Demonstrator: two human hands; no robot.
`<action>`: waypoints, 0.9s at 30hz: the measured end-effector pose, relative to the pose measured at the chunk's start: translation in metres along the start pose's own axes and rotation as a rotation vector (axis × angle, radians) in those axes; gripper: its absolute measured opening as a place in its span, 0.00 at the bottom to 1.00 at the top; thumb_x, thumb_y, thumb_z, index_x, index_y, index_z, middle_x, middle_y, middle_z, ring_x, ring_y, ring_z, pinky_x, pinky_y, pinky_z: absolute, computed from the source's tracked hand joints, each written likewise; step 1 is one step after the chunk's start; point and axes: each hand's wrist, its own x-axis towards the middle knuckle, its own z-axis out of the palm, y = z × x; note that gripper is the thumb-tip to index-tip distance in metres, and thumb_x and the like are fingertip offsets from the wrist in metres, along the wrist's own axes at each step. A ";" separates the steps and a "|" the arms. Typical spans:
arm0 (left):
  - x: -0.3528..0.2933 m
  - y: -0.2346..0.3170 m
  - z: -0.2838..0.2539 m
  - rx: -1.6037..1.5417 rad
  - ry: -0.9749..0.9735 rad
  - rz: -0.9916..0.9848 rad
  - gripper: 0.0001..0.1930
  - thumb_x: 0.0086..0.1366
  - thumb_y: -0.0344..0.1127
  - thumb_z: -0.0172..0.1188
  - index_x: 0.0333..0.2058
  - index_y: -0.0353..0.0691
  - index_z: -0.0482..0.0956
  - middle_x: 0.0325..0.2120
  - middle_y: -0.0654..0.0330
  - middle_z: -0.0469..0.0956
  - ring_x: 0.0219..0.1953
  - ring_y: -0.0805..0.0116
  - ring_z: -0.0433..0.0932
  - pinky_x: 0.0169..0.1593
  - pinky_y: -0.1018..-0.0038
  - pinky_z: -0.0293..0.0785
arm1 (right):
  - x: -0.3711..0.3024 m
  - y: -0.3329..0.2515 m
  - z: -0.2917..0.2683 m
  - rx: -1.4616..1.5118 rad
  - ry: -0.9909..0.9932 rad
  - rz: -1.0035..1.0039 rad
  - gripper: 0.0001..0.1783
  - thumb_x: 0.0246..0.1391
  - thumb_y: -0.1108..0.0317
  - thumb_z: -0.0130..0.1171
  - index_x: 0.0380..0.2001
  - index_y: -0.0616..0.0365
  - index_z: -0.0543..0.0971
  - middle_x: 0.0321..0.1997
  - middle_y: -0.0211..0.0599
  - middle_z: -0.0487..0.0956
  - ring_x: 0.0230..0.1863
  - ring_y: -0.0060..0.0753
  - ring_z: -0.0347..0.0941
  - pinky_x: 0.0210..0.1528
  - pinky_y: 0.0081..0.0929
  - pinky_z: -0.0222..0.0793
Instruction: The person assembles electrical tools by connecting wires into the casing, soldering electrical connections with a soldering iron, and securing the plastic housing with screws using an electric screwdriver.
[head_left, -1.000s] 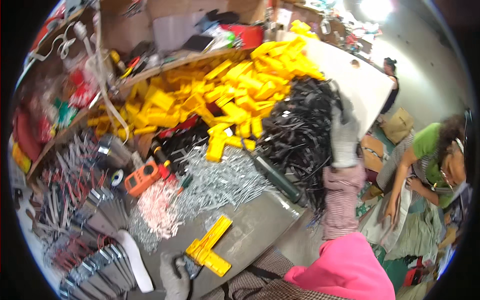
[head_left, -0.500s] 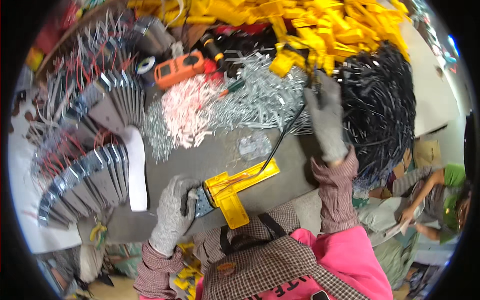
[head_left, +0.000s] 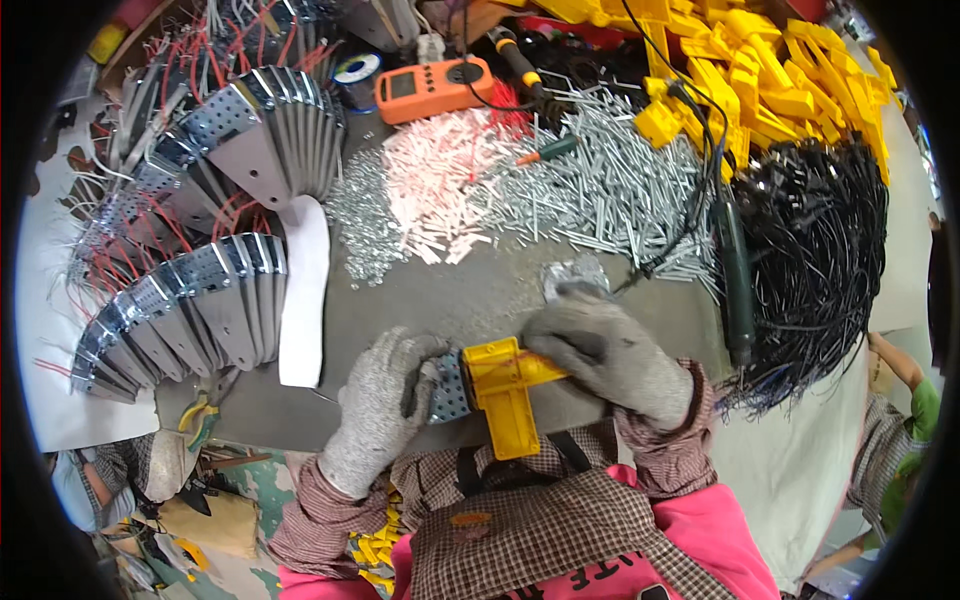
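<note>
Both of my hands wear grey knit gloves. My left hand is closed on the perforated metal plate at the left end of a yellow plastic casing. The casing is T-shaped, with its hollow inner side up and a thin wire in it. My right hand is closed around the casing's right arm, hiding that end. A black cord runs from beside this hand up toward the far right. Just behind the right hand lies a small clear plastic bag.
Metal pins, pale pink sleeves and black cords lie in heaps. A dark electric screwdriver stands out at right. Also around are an orange multimeter, yellow casings, stacked metal plates and pliers.
My right hand has come down from the far right beside the black cords to the yellow casing and closed on its arm. My left hand keeps its hold. The view has shifted.
</note>
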 end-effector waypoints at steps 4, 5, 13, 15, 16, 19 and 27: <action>0.005 -0.002 -0.005 0.059 0.052 -0.010 0.09 0.64 0.31 0.58 0.43 0.41 0.77 0.40 0.53 0.74 0.41 0.54 0.76 0.46 0.63 0.73 | 0.002 -0.012 -0.006 0.202 0.539 0.075 0.10 0.65 0.69 0.52 0.42 0.65 0.78 0.31 0.41 0.80 0.27 0.26 0.77 0.31 0.25 0.73; 0.011 0.002 -0.007 0.069 0.051 -0.005 0.09 0.64 0.31 0.58 0.43 0.41 0.77 0.40 0.53 0.74 0.41 0.54 0.76 0.46 0.63 0.73 | 0.008 -0.021 -0.007 0.209 0.546 0.069 0.10 0.65 0.69 0.52 0.42 0.65 0.78 0.31 0.41 0.80 0.27 0.26 0.77 0.31 0.25 0.73; 0.065 0.033 -0.004 -1.082 -0.038 -0.339 0.12 0.64 0.27 0.61 0.46 0.33 0.76 0.39 0.57 0.81 0.43 0.73 0.79 0.49 0.77 0.76 | 0.045 -0.007 0.015 0.152 0.503 0.023 0.10 0.66 0.65 0.49 0.41 0.60 0.73 0.33 0.47 0.76 0.35 0.44 0.75 0.37 0.35 0.70; 0.066 0.030 -0.003 -1.146 -0.059 -0.442 0.13 0.63 0.27 0.62 0.46 0.32 0.77 0.38 0.58 0.80 0.42 0.72 0.79 0.50 0.76 0.76 | 0.046 -0.009 0.018 0.148 0.466 0.086 0.08 0.66 0.67 0.50 0.41 0.60 0.73 0.32 0.42 0.76 0.30 0.35 0.76 0.32 0.31 0.70; 0.067 0.026 -0.003 -1.091 -0.046 -0.393 0.14 0.63 0.29 0.62 0.47 0.32 0.76 0.41 0.57 0.80 0.43 0.72 0.79 0.51 0.75 0.76 | 0.045 -0.016 0.013 0.344 0.328 0.192 0.07 0.65 0.67 0.53 0.41 0.58 0.74 0.30 0.35 0.75 0.24 0.23 0.73 0.26 0.24 0.68; 0.068 0.021 -0.005 -0.888 0.050 -0.336 0.15 0.63 0.29 0.63 0.47 0.32 0.75 0.42 0.55 0.79 0.44 0.70 0.79 0.51 0.74 0.76 | 0.044 -0.013 0.016 0.526 0.307 0.152 0.08 0.64 0.66 0.55 0.41 0.58 0.75 0.28 0.29 0.74 0.19 0.15 0.67 0.21 0.19 0.64; 0.067 0.009 -0.002 -1.100 0.146 -0.444 0.19 0.66 0.36 0.62 0.50 0.31 0.73 0.40 0.54 0.79 0.44 0.68 0.79 0.51 0.72 0.76 | 0.043 -0.014 0.016 0.264 0.477 0.108 0.06 0.61 0.71 0.56 0.40 0.59 0.76 0.27 0.39 0.75 0.25 0.28 0.75 0.28 0.26 0.69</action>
